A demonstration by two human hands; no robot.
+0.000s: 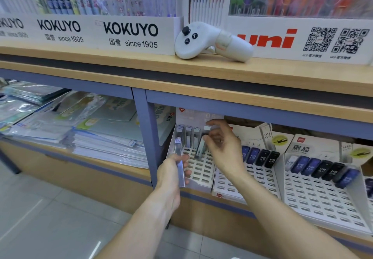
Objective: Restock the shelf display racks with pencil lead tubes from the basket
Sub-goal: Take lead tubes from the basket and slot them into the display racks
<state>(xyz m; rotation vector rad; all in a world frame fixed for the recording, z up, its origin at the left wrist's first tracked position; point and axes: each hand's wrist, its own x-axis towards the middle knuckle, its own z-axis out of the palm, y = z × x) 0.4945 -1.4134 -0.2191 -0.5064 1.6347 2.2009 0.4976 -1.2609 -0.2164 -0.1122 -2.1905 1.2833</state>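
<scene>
On the far left of the lower shelf lie stacks of plastic-wrapped paper goods (66, 125), and above them run the white KOKUYO display boxes (129, 34) on the wooden upper shelf (141, 71). A blue upright post (148, 135) divides the lower shelf.

Just right of the post, the left hand (173, 170) curls its fingers round a small bundle of clear pencil lead tubes (179, 161), held upright in front of the leftmost display rack (199, 170). This white slotted rack has a few grey tubes (188, 135) standing in its back row, and its front slots are bare.

The right hand (222, 145) reaches over the same rack, thumb and fingertips pinching a single tilted tube (201, 146) whose lower end is at the rack's slots; whether it is seated in one cannot be told.

Above, a white handheld controller (212, 40) rests on the upper shelf beside the uni display box (268, 38).

Further right stand the middle rack (252, 180), with four dark HB tubes (260, 157) in its back row, and the right rack (323, 198), with a row of blue and black tubes (323, 170).
</scene>
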